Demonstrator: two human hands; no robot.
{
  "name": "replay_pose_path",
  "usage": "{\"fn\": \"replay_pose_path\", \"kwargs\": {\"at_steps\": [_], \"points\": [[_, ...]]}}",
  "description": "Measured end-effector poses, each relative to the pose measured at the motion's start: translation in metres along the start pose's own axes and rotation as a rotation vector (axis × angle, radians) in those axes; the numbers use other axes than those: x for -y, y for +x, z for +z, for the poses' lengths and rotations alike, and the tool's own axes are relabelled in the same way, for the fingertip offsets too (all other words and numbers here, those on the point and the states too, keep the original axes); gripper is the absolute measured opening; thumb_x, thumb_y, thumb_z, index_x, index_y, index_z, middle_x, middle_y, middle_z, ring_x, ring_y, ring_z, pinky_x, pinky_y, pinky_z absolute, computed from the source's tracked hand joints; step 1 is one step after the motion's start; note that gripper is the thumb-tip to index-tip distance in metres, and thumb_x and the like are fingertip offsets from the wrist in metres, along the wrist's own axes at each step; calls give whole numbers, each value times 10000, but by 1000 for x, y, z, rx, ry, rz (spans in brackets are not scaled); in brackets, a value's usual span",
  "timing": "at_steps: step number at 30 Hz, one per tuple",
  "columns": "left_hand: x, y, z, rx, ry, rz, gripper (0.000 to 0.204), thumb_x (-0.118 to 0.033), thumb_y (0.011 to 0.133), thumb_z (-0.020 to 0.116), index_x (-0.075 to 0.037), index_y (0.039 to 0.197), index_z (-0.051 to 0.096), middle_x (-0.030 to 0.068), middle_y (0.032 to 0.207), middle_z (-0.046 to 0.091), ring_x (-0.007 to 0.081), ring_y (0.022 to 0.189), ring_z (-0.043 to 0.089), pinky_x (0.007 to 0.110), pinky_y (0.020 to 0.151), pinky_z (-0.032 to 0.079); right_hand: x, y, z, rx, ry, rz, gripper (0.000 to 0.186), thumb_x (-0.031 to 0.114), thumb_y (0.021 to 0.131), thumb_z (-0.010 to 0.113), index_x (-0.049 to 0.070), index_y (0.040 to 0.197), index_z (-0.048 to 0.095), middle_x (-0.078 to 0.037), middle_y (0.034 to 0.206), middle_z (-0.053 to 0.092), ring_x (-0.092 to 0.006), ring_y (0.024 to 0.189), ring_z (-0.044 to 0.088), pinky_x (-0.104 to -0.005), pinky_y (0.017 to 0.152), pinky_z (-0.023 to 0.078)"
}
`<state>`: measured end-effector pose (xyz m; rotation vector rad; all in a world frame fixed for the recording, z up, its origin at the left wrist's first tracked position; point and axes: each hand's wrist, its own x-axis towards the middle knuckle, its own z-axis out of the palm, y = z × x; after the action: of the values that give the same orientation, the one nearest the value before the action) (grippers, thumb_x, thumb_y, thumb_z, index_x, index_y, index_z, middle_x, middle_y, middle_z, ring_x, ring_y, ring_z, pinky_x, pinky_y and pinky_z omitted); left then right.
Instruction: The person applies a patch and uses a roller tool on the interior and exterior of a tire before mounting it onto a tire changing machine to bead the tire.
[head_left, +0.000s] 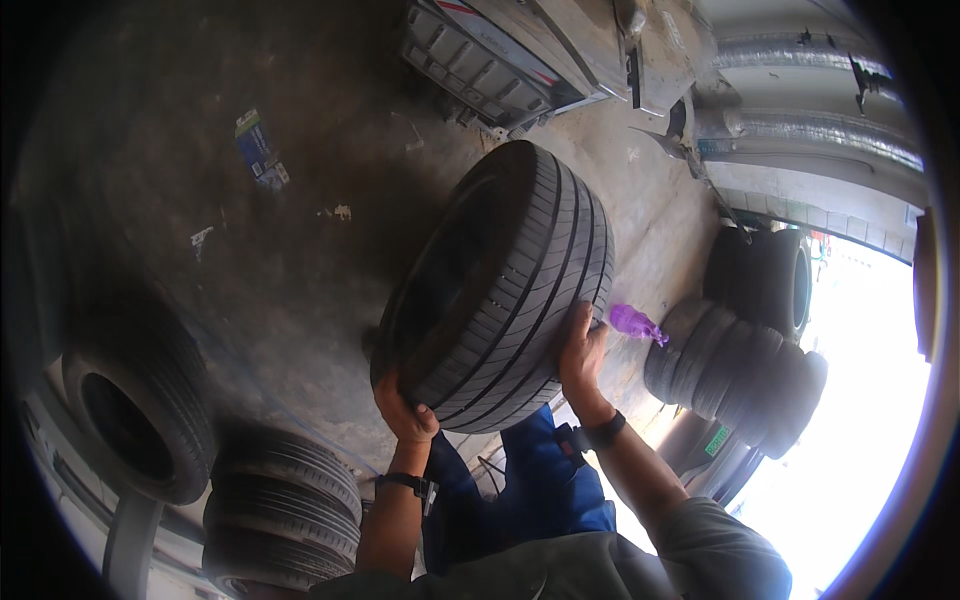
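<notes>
Tyre (pixel 530 290) tilts between your two hands, just ahead of your blue trousers (pixel 555 480), its tread facing right and its dark hollow facing left. Your left hand (pixel 405 412) is clamped on the tyre's lower left edge, thumb at the tread, other fingers mostly hidden. Your right hand (pixel 583 360) grips the tyre's right side, thumb pointing away from you, so your hands are apart with the rubber between them. The step in hand looks like steadying or shifting the tyre; you cannot tell from this view whether its underside touches the floor (pixel 330 270).

Just right of the tyre is a purple object (pixel 635 322), and beyond that a row of tyres (pixel 735 365). To the tyre's lower left stands a stack of tyres (pixel 285 500), with a single tyre (pixel 180 410) farther left. Past the tyre's far end is a grey machine (pixel 490 60). Any next move, by my judgement, calls for even pressure from both your palms and room for your right knuckles beside the purple object
</notes>
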<state>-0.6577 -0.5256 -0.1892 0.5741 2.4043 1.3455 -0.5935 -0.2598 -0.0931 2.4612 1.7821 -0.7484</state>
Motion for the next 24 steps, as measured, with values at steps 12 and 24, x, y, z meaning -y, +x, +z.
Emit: {"fn": "replay_pose_path", "kwargs": {"at_steps": [12, 24], "points": [[-77, -110, 23, 751, -241, -397, 645, -430, 998, 560, 68, 1395, 462, 315, 1338, 545, 473, 1241, 545, 519, 1119, 401, 118, 4, 9, 427, -265, -894, 827, 636, 910, 651, -79, 1274, 449, -322, 1161, 623, -495, 1022, 660, -534, 854, 551], [-69, 288, -41, 623, 504, 555, 416, -356, 1026, 529, -20, 1253, 621, 204, 1194, 692, 405, 1140, 610, 493, 1057, 439, -81, -43, -52, 76, 164, -748, 645, 213, 844, 803, -20, 1372, 514, -231, 1385, 569, -414, 1307, 535, -482, 1085, 450]]}}
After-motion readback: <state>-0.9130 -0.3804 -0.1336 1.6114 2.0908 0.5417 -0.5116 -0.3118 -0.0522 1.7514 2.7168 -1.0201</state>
